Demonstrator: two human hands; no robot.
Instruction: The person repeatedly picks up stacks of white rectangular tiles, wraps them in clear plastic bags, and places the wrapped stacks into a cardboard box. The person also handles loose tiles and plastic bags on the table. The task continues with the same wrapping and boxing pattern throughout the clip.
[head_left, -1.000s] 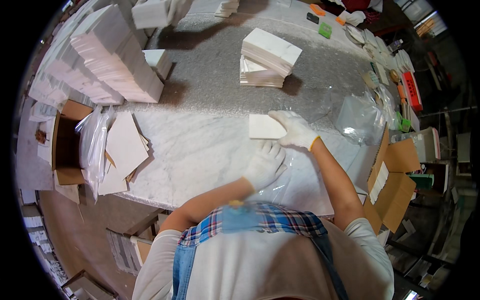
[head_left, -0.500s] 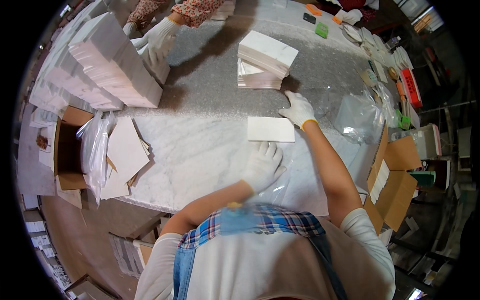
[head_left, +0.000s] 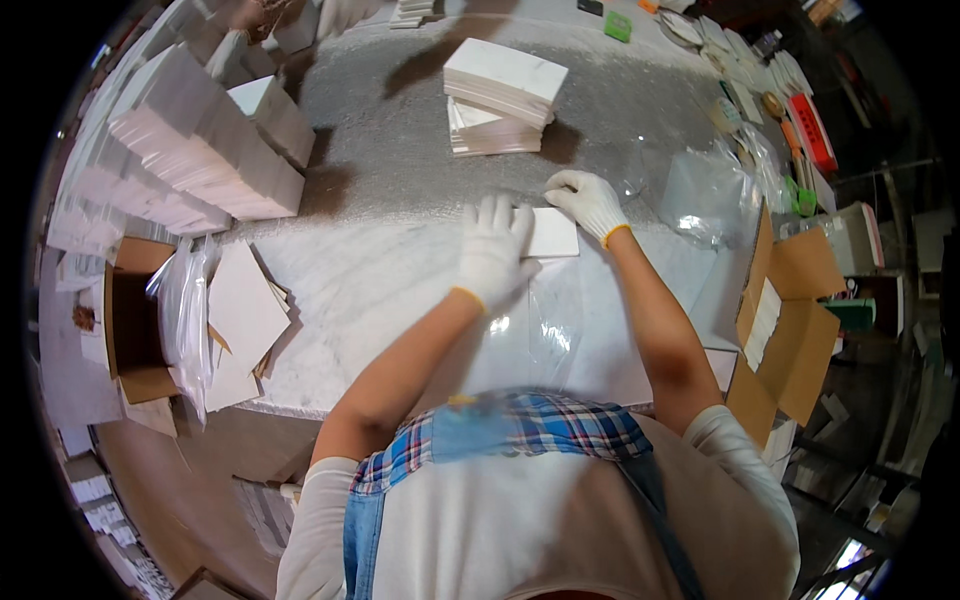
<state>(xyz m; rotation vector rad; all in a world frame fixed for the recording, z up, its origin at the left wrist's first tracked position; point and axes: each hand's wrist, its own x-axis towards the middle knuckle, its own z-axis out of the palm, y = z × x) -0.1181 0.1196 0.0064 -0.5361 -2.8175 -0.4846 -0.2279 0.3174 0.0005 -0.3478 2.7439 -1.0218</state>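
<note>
A white rectangular tile (head_left: 552, 235) lies on the marble work surface in front of me. My left hand (head_left: 490, 250), in a white knit glove, rests flat over its left part with fingers stretched away from me. By the tile's far right corner is my gloved right hand (head_left: 590, 203), its fingers bent in toward the thumb like a pinch; anything between them is too small to make out. Clear plastic film (head_left: 550, 325) lies on the near side of the tile. Beyond my hands stands a short stack of white tiles (head_left: 497, 128), its upper part turned askew.
Tall tile stacks (head_left: 205, 135) stand at the left, with another person's blurred glove (head_left: 345, 12) behind. An open carton (head_left: 138, 310), plastic sheeting (head_left: 185, 320) and loose boards (head_left: 245, 310) are nearer. At right are clear bags (head_left: 708, 195) and an open carton holding tiles (head_left: 790, 330).
My left hand has moved from the tile's near edge onto its left part. My right fingers have curled in at the far right corner. The other person's gloves have moved farther off.
</note>
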